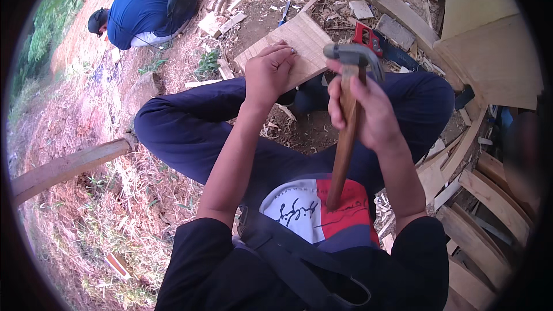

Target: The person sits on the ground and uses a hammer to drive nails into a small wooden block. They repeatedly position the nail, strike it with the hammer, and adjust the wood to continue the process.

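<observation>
My left hand [269, 75] rests on a pale wooden board [311, 37], its fingers curled in a pinch. Beside the fingertips shows a small shiny nail [292, 50], mostly hidden by them. My right hand [368, 109] is wrapped round the upper handle of a claw hammer [347, 132], close under its grey metal head. The hammer stands nearly upright in view, raised just right of the board, with the handle's end pointing back toward my shirt.
A handsaw with a red handle [365, 35] lies beyond the hammer. Wood offcuts and shavings cover the ground. Curved wooden pieces [495, 204] are stacked at right; a squared beam [72, 168] lies at left. Another person [147, 11] in a blue shirt crouches at far left.
</observation>
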